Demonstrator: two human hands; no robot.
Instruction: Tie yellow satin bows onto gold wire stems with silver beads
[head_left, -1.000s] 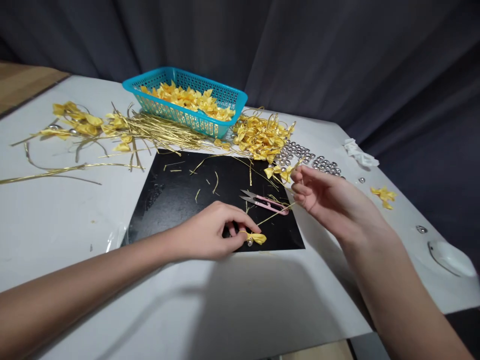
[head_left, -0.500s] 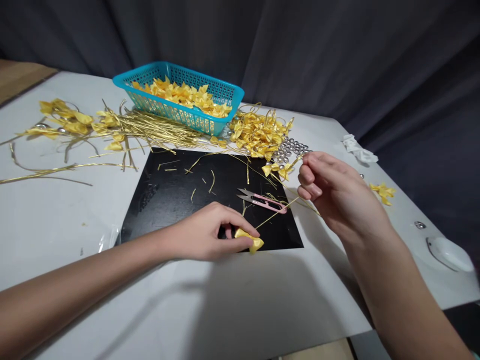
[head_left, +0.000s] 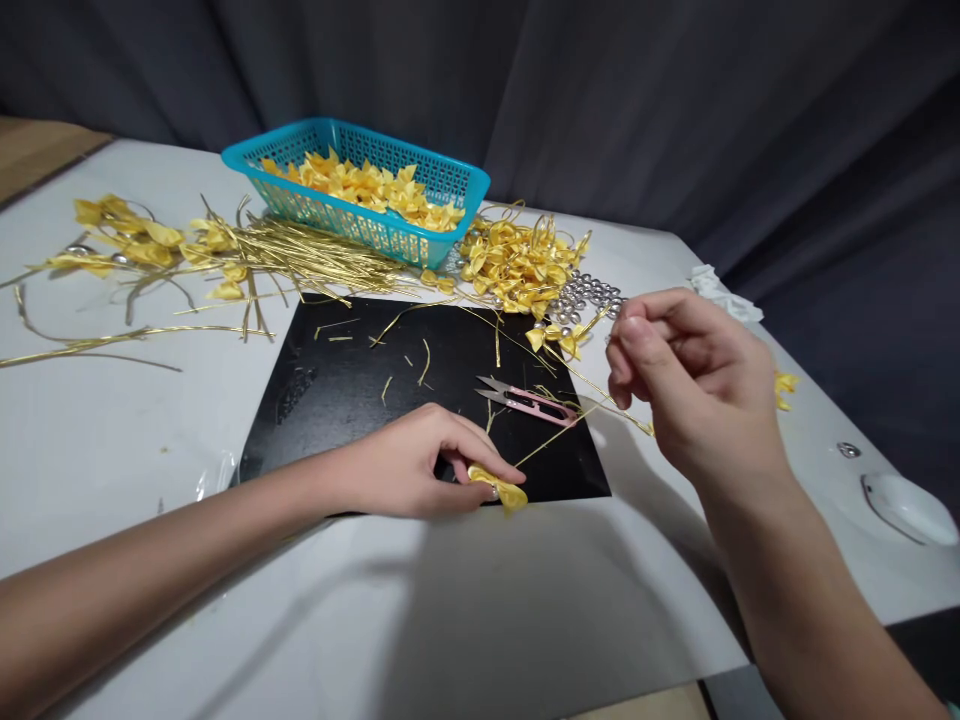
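My left hand [head_left: 424, 462] rests at the front edge of a black mat [head_left: 345, 400], thumb and fingers closed on a yellow ribbon bow [head_left: 511, 496]. A small shiny bead shows at the bow's middle. From the bow a thin gold cord [head_left: 559, 434] runs up to the right, straight, towards my right hand [head_left: 675, 370]. That hand is raised above the mat's right side, fingers curled and pinched; the cord's far end is hidden at its fingers. Pink-handled thread snips [head_left: 529, 402] lie on the mat between the hands, among cord scraps.
Behind the mat stands a blue basket [head_left: 469, 205] of yellow bows. A bundle of gold cords [head_left: 315, 255] lies before it. To its right are a pile of corded bows [head_left: 517, 265] and silver beads [head_left: 589, 295]. A white object [head_left: 907, 508] lies at the far right.
My right hand has shifted slightly right and turned, showing more of the thumb. The bow in my left hand has tilted, so its bead now shows.
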